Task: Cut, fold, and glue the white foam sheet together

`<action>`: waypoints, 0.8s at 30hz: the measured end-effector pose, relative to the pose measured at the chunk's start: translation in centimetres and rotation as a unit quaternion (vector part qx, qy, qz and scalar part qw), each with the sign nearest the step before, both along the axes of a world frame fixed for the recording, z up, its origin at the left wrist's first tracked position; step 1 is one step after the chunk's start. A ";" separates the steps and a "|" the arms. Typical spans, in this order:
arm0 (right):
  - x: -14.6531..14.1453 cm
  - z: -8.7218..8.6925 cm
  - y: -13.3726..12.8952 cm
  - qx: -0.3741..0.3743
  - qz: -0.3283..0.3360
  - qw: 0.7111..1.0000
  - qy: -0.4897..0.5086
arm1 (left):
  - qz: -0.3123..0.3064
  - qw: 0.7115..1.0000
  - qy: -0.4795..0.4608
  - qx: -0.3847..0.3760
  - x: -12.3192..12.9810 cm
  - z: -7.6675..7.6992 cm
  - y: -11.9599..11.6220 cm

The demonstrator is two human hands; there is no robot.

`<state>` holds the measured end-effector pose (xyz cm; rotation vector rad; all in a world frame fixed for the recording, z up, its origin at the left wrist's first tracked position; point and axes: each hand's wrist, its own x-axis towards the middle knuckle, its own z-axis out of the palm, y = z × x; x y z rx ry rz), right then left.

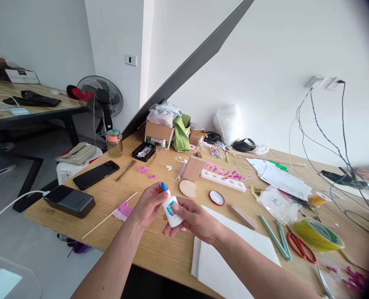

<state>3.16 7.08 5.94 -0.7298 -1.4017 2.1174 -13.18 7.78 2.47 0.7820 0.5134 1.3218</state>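
Note:
A small white glue bottle with a blue cap is held above the front of the table, tilted a little to the left. My right hand grips the bottle's body, its thumb beside the colourful label. Fingers of my left hand are closed about the neck, next to the cap. Just beyond the hands lies a round wooden disc. To the left, a thin wooden stick rests on the table with pink knitted material on it. White paper sheets lie under my right forearm.
Red-handled scissors, green tongs-like strips and a yellow tape roll lie at right. A white holder with holes and a red-rimmed lid are mid-table. A power bank and phone sit near the left edge.

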 end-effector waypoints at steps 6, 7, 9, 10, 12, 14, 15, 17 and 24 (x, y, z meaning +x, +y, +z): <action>-0.4 -0.4 0.3 -0.006 -0.027 1.000 0.015 | -0.014 1.000 -0.016 0.005 -0.6 0.1 0.1; -0.4 -0.5 0.3 -0.007 -0.027 0.999 0.016 | -0.013 1.000 -0.017 -0.002 -0.6 0.1 0.1; -0.3 -0.6 0.2 -0.007 -0.027 1.000 0.011 | -0.004 1.000 -0.011 -0.014 -0.6 0.0 0.2; -0.3 -0.6 0.1 -0.006 -0.027 1.000 0.007 | -0.002 1.000 -0.006 -0.016 -0.6 0.0 0.2; -0.2 -0.7 -0.1 -0.003 -0.026 1.000 0.002 | -0.002 1.000 0.003 -0.011 -0.3 0.0 0.2; -0.1 -0.8 -0.2 -0.002 -0.026 1.000 0.002 | -0.005 1.000 0.009 0.000 -0.1 0.0 0.1; -0.1 -0.8 -0.2 -0.003 -0.027 1.000 0.004 | -0.008 1.000 0.009 0.004 -0.1 0.0 0.1; 0.1 -0.9 -0.3 -0.007 -0.029 1.000 0.008 | -0.012 1.000 0.003 0.003 0.0 0.1 0.0; 0.4 -1.1 -0.4 -0.010 -0.030 0.999 0.003 | 0.036 0.999 0.007 -0.031 0.3 0.3 0.2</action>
